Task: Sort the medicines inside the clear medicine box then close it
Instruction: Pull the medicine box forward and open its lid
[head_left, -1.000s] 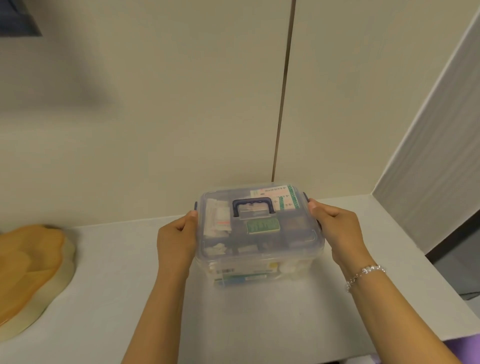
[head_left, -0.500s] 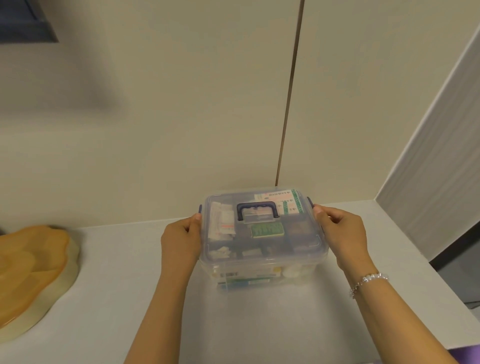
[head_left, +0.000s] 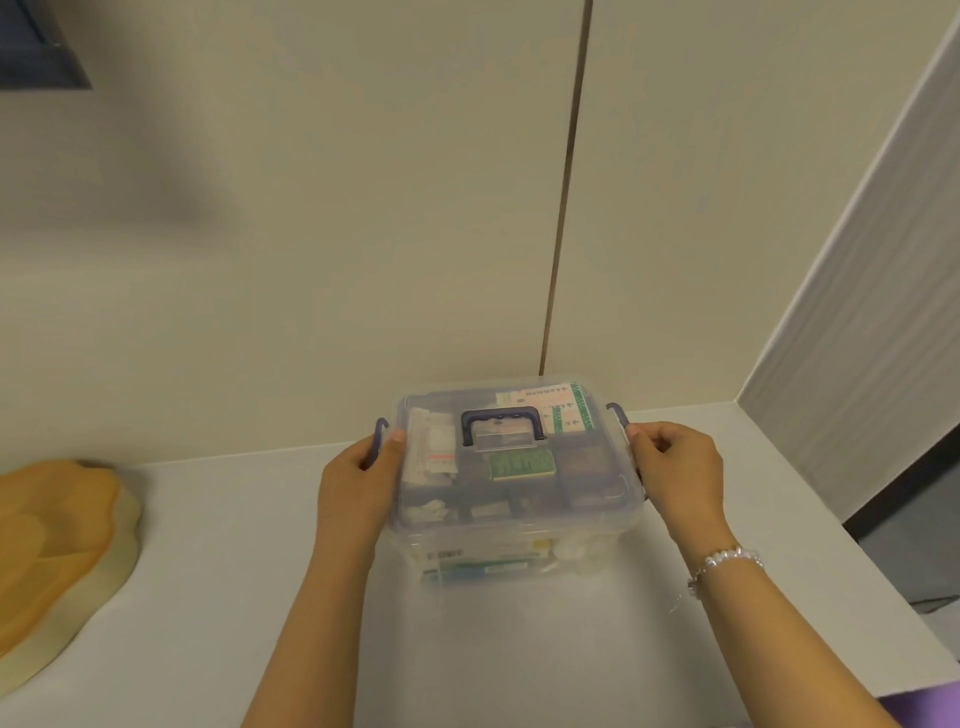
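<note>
Clear medicine box (head_left: 519, 525) gripped sidewise, hands (head_left: 358, 478) flanking.

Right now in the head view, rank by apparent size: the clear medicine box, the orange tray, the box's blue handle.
1. clear medicine box
2. orange tray, cropped by the frame edge, so unsure
3. blue handle

box (head_left: 514, 519) lid on, on bench (head_left: 234, 571) | left hand (head_left: 358, 483) grips left latch (head_left: 378, 441) | right hand (head_left: 675, 467) grips right latch (head_left: 617, 413) | orange tray (head_left: 57, 535) far left
</note>
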